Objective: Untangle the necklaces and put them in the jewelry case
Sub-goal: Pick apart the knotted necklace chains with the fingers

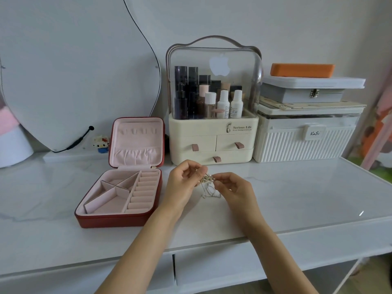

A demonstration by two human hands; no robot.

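The left hand (pixel 184 178) and the right hand (pixel 231 186) are both pinching the tangled necklaces (pixel 209 183) between curled fingertips, holding the knot just above the table (pixel 286 198), with loops of thin chain hanging down under it. Pulling the two hands apart too hard is likely to tighten the knot or snap a fine link. The chains are looking gold and silver, bunched densely at the top. The jewelry case (pixel 121 194) is lying open to the left, its pink compartments holding nothing.

A white marble-look counter (pixel 297 187) against a pale grey wall (pixel 254 22); left of the makeup organizer (pixel 214 115), a curved mirror (pixel 74 71) leans.
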